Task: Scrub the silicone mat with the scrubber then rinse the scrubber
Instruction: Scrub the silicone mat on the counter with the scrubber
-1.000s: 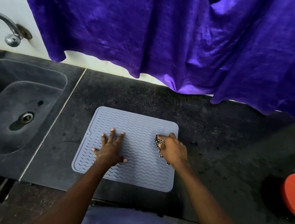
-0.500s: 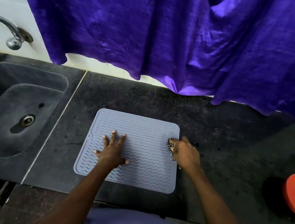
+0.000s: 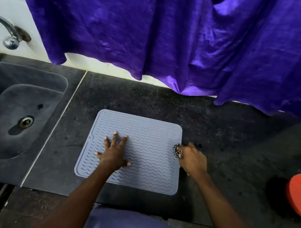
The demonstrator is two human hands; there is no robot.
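A: Head view: where is your left hand (image 3: 113, 157)?

B: Flat on the silicone mat (image 3: 149, 133), fingers spread wide, palm pressing its left-centre.

A: And your right hand (image 3: 192, 161)?

B: Curled tight around the scrubber (image 3: 177, 151), which pokes out past your fingers at the mat's right edge. The mat lies flat on the dark counter (image 3: 229, 136), right of the sink (image 3: 12, 113).

right hand (image 3: 193, 161) has dragged the scrubber (image 3: 177, 151) to the mat's (image 3: 143, 132) right edge.
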